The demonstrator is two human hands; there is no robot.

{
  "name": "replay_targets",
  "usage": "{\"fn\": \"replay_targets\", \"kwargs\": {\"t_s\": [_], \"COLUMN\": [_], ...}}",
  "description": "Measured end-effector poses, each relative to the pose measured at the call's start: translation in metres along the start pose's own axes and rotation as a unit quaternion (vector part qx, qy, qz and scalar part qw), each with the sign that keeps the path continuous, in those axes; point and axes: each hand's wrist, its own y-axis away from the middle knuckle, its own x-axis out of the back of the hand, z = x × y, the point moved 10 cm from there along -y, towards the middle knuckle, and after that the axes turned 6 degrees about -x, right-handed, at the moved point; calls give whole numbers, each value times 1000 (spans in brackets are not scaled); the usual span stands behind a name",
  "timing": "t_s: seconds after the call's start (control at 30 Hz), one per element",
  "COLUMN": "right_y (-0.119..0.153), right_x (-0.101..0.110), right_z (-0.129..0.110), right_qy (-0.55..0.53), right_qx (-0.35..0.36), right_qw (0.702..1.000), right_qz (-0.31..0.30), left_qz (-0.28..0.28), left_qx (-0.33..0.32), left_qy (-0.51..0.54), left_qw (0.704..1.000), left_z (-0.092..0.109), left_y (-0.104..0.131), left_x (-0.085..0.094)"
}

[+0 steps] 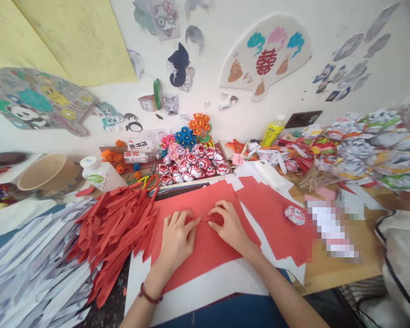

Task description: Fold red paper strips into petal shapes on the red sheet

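Both hands meet over a large red paper sheet (187,273) in the middle of the table. My left hand (179,234) pinches one end of a small red paper strip (205,219) between thumb and forefinger. At the strip's other end, my right hand (227,225) has its thumb and fingertips closed on it. The strip is red on red, so its exact shape is hard to make out. To the left of my hands lies a heap of folded red paper strips (114,228), with a pile of white paper strips (37,269) beyond it.
Red-and-white paper flowers (194,166) fill a tray at the back. Scissors (146,181) and a white bottle (100,173) stand or lie behind the red heap. A single paper rosette (294,215) rests on red sheets to the right. Another person's sleeve (403,259) shows at the right edge.
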Motion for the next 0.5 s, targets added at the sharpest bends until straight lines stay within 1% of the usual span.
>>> {"fn": "replay_targets", "kwargs": {"t_s": [0.13, 0.23, 0.5], "right_y": [2, 3, 3], "right_x": [-1, -2, -2], "right_z": [-2, -4, -10], "right_qy": [11, 15, 28], "right_qx": [13, 16, 29], "right_qw": [1000, 1000, 999], "right_qz": [-12, -20, -34], "left_qz": [10, 6, -15], "left_qx": [52, 75, 68], "left_qy": [40, 41, 53], "left_qw": [998, 996, 996], "left_z": [-11, -16, -14], "left_y": [-3, -4, -3], "left_x": [0, -3, -8]}}
